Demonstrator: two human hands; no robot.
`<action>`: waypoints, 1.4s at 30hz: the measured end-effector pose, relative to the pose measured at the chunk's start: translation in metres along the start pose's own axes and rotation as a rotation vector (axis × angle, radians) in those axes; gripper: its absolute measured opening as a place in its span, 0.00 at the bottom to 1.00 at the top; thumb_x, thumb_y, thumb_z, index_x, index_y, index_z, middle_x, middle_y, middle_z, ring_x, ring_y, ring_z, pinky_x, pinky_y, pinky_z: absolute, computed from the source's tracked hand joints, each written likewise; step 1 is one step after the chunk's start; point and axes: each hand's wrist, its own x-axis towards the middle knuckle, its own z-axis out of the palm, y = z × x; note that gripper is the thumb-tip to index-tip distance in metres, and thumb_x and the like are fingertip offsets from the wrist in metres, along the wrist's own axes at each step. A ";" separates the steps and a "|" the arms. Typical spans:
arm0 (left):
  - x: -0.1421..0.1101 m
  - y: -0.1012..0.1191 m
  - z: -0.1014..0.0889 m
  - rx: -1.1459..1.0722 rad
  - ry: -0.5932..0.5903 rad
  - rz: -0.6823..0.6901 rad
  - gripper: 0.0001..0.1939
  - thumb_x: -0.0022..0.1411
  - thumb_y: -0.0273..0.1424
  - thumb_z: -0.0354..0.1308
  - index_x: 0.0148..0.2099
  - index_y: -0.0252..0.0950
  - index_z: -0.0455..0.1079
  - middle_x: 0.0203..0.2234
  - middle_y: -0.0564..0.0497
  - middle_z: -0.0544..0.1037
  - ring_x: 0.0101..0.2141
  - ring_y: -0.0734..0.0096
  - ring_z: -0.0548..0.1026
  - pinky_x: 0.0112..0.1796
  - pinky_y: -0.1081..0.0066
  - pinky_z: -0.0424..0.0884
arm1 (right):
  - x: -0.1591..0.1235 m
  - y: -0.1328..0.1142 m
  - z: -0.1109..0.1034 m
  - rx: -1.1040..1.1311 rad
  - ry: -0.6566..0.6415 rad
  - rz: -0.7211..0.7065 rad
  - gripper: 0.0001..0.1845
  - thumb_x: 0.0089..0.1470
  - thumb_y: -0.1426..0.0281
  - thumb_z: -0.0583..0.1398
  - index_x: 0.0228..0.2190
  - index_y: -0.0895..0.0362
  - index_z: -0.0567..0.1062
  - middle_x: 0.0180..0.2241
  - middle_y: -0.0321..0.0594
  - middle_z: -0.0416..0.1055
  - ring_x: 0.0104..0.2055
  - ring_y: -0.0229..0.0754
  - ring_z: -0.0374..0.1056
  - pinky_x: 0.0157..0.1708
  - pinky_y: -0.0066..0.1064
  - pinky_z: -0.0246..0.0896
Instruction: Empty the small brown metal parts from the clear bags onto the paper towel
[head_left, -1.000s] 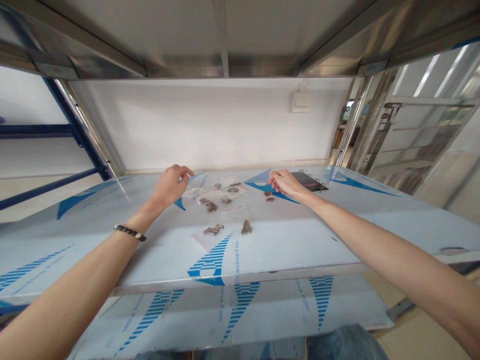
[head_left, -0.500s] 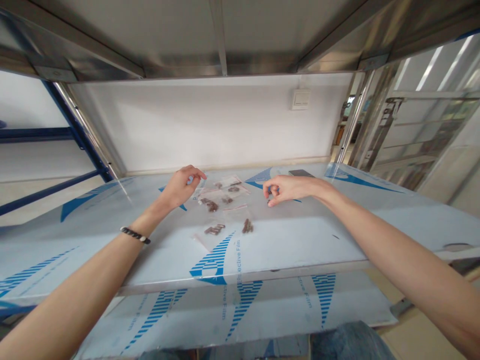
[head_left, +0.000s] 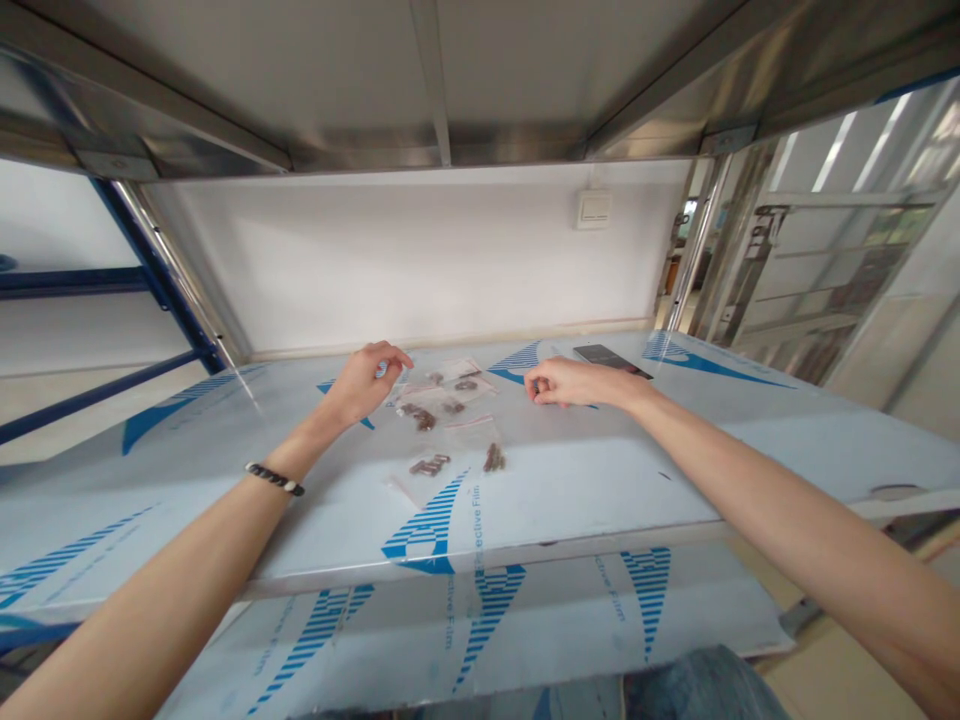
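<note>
My left hand [head_left: 370, 380] hovers at the left of the small parts, fingers loosely bent and apart, with nothing visible in it. To the right, my right hand [head_left: 559, 383] is low over the table with its fingertips pinched together; a tiny dark thing may be between them, too small to name. Between the hands lie clear plastic bags with small brown metal-looking parts: a dark cluster [head_left: 420, 417], ring-like pieces [head_left: 466, 385] and a small heap [head_left: 453, 407]. Nearer to me are short cylindrical pieces [head_left: 430, 465] and an upright-looking group of similar pieces [head_left: 494, 458].
The table [head_left: 600, 470] is covered in film with blue print. A dark phone [head_left: 611, 360] lies behind my right wrist. A metal shelf [head_left: 360, 80] hangs low overhead. A blue frame [head_left: 169, 290] stands at the left, and a small dark sliver [head_left: 664, 476] lies at the right.
My right hand's fingers have closed together and the hand has lowered slightly. More of the phone shows behind it. My left hand has barely moved; the view has shifted a little.
</note>
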 end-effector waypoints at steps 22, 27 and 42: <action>-0.026 -0.030 -0.022 0.103 -0.464 -0.278 0.33 0.73 0.55 0.47 0.65 0.41 0.76 0.67 0.40 0.75 0.68 0.45 0.72 0.68 0.47 0.63 | 0.000 -0.015 0.014 -0.171 0.517 0.066 0.17 0.66 0.72 0.55 0.48 0.56 0.82 0.28 0.39 0.77 0.28 0.42 0.67 0.34 0.32 0.52; -0.018 -0.038 -0.018 0.090 -0.283 -0.155 0.24 0.71 0.50 0.52 0.53 0.42 0.81 0.49 0.40 0.86 0.57 0.45 0.80 0.61 0.48 0.71 | 0.007 -0.035 0.021 -0.185 0.552 0.021 0.19 0.69 0.70 0.53 0.51 0.56 0.82 0.29 0.42 0.78 0.29 0.43 0.69 0.35 0.34 0.54; -0.015 0.044 0.026 -0.227 -0.446 0.188 0.22 0.78 0.45 0.48 0.50 0.40 0.80 0.49 0.44 0.85 0.48 0.59 0.81 0.55 0.59 0.74 | 0.058 -0.026 0.039 0.055 0.405 -0.097 0.19 0.69 0.70 0.57 0.52 0.51 0.85 0.55 0.46 0.83 0.55 0.52 0.78 0.58 0.42 0.67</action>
